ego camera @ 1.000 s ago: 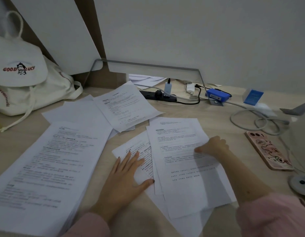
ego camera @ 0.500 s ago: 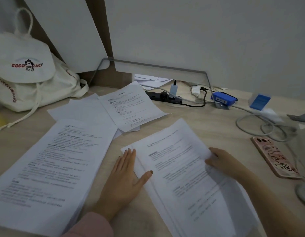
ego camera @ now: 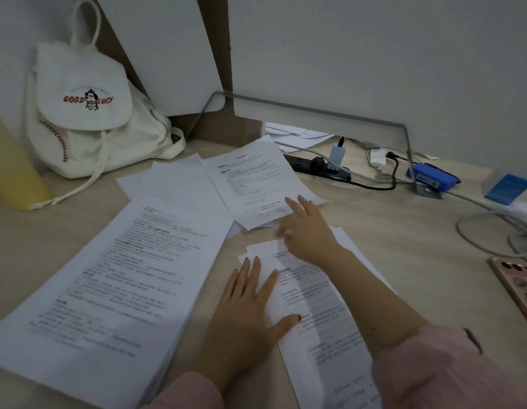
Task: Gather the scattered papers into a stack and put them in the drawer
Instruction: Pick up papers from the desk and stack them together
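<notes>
Your left hand (ego camera: 250, 305) lies flat with the fingers spread, pressing the small gathered pile (ego camera: 312, 293) down near the middle of the worktop's (ego camera: 404, 231) front edge. Your right hand (ego camera: 308, 231) is stretched forward with straight fingers and grips nothing. Its tips are at the near corner of the loose printed sheet (ego camera: 253, 178) mid-worktop, but it's blurred there, so contact is my read only. Blank sheets (ego camera: 171, 184) sit partly under that sheet, toward the back-left corner. The thick stack (ego camera: 109, 290) runs along the front-left edge, and more paper (ego camera: 297, 132) is tucked under the riser at the back edge. The drawer is not in view. Single sheets are light, floppy and slick on this surface, so a flat pinch from above likely won't lift one. Drag it with a fingertip onto the pile, or curl a corner up and get your thumb under it. Keep the left palm down so the pile doesn't skate. The thick stack should be noticeably heavier and will shear and fan if you take it one-handed. Take it by both long sides, fingers under and thumbs on top, then tap it square on its edge. Corners crease easily. Mind the power strip (ego camera: 318, 168) and its leads when you pull the back sheets.
</notes>
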A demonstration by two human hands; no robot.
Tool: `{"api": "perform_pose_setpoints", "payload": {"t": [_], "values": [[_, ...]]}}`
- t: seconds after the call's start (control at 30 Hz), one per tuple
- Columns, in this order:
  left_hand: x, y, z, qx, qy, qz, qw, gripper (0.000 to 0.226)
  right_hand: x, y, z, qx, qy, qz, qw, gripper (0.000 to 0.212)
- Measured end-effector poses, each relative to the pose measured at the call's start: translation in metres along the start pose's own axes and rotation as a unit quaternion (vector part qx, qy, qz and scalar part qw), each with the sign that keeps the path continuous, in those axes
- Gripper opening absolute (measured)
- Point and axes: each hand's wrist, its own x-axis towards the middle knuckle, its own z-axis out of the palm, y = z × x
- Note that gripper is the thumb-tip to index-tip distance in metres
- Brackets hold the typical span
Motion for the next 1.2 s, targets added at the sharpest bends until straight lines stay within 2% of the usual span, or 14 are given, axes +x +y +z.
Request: {"api": "perform_pose_setpoints", "payload": {"t": [0.07,0.1,0.3,0.4,0.57,0.67,0.73,0.8,0.83,0.87,0.93,1.03,1.13,1.2], "values": [[-0.001,0.0,-0.001,0.014,-0.012,0.001,1.0,0.083,0.01,-0.004,0.007,-0.043,-0.045,-0.003,0.998,0.045],[-0.001,-0.002,0.001,0.012,-0.015,0.002,1.0,0.081,0.012,-0.005,0.008,-0.051,-0.044,-0.002,0.998,0.051],[0.0,-0.003,0.007,-0.007,0.007,0.019,1.0,0.08,-0.011,0.011,-0.01,-0.011,0.139,-0.053,0.989,0.059],[0.0,-0.001,0.002,-0.029,0.007,0.016,0.999,0.086,-0.05,0.029,-0.022,-0.014,0.18,-0.071,0.981,0.053],[0.001,0.001,-0.002,-0.034,-0.003,-0.008,0.999,0.095,-0.14,0.052,-0.014,0.033,0.139,-0.096,0.985,0.042],[0.0,0.003,-0.003,-0.06,0.022,-0.031,0.997,0.083,-0.188,0.065,0.0,0.146,0.067,-0.094,0.983,0.037],[-0.002,0.004,-0.005,-0.078,0.026,-0.035,0.996,0.075,-0.212,0.072,0.009,0.182,0.041,-0.091,0.978,0.028],[-0.003,0.004,-0.004,-0.072,0.027,-0.022,0.997,0.073,-0.23,0.074,0.014,0.208,0.033,-0.07,0.975,0.038],[-0.002,0.002,-0.002,-0.062,0.028,-0.015,0.998,0.072,-0.238,0.072,0.015,0.212,0.017,-0.071,0.974,0.036],[-0.001,0.0,0.001,-0.05,0.027,-0.01,0.998,0.072,-0.244,0.071,0.014,0.22,0.002,-0.078,0.972,0.028],[0.001,-0.003,0.004,-0.04,0.022,-0.007,0.999,0.081,-0.252,0.067,0.009,0.239,-0.024,-0.086,0.967,0.024],[0.001,-0.002,0.003,-0.048,0.006,-0.015,0.999,0.115,-0.26,0.064,-0.001,0.292,-0.105,-0.056,0.949,0.043],[0.0,0.002,-0.001,-0.022,-0.009,-0.019,1.0,0.124,-0.26,0.061,-0.016,0.337,-0.187,-0.034,0.922,0.045],[0.0,0.003,-0.003,-0.006,-0.022,-0.019,1.0,0.126,-0.252,0.061,-0.016,0.378,-0.134,0.026,0.916,0.042]]}}
